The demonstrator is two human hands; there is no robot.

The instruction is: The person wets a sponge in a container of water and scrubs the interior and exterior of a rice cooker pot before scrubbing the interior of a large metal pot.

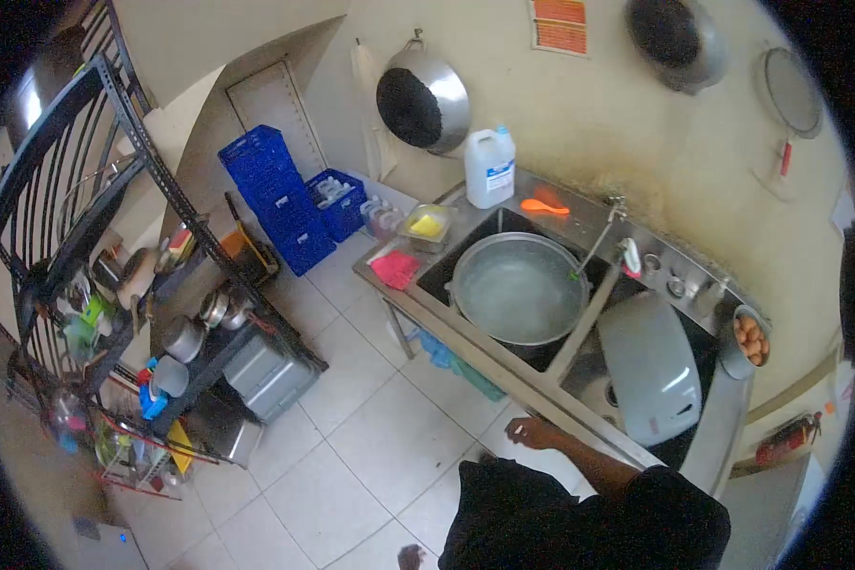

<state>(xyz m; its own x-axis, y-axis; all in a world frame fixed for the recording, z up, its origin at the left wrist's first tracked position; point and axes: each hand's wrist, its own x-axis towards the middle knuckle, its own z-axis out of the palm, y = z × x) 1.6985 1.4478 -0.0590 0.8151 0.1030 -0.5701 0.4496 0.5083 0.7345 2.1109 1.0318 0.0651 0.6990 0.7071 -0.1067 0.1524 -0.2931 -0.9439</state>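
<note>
My right hand [533, 433] hangs in front of the sink counter's front edge, over the floor, its fingers loosely bent with nothing seen in them. My left hand [410, 557] shows only in part at the bottom edge, low beside my dark clothing; its fingers are too blurred to make out. In the left sink basin stands a large round metal pot [521, 288] filled with cloudy water. A green-tipped hose from the tap [617, 209] reaches the pot's rim. A big grey plastic tub or lid [650, 369] leans in the right basin.
On the counter are a white jug [490, 169], an orange spoon-like utensil [544, 206], a pink cloth [394, 270], a container with a yellow sponge [427, 226] and a bowl of eggs [750, 340]. Blue crates [281, 201] and a black metal rack [185, 204] stand left.
</note>
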